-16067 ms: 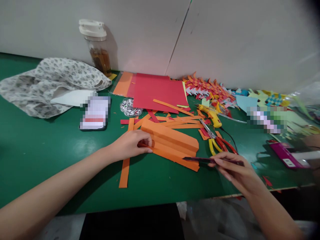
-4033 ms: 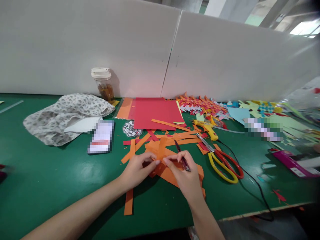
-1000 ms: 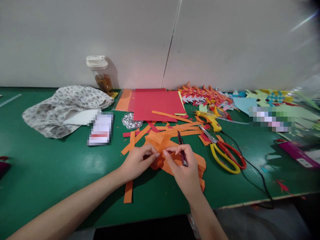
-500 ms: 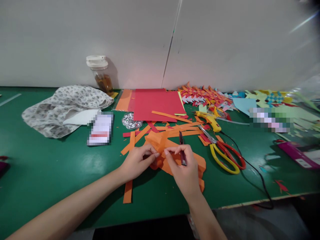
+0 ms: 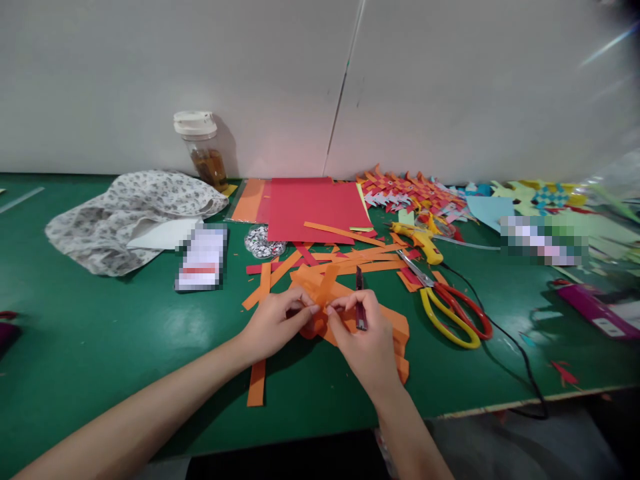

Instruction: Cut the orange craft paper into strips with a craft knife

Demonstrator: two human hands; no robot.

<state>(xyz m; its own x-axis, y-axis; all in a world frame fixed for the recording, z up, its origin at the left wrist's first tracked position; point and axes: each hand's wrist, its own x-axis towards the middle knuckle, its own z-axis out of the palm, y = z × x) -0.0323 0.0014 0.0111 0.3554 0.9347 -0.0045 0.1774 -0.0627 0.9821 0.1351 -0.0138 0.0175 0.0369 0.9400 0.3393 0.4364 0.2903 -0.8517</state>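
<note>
My left hand [image 5: 277, 320] is closed, thumb and forefinger pinching an orange paper piece [image 5: 327, 283] near the middle of the table. Facing it, my right hand [image 5: 365, 337] pinches the same paper with thumb and forefinger. A dark utility knife [image 5: 361, 300] is tucked between the right hand's fingers, its tip pointing away from me. Beneath both hands lies a folded orange paper sheet [image 5: 400, 330], partly hidden by them. An orange paper strip [image 5: 257, 383] passes under my left wrist.
Scissors [image 5: 450, 313] with red and yellow handles and a yellow glue gun [image 5: 420, 240] with a black cord lie to the right. Red paper [image 5: 315, 207] is stacked behind. On the left are a phone [image 5: 201, 257], a patterned cloth [image 5: 115, 213] and a lidded bottle [image 5: 205, 157].
The pinched orange paper has tilted rightward at its top. My right fingers have shifted slightly left, and the knife stands a little more upright.
</note>
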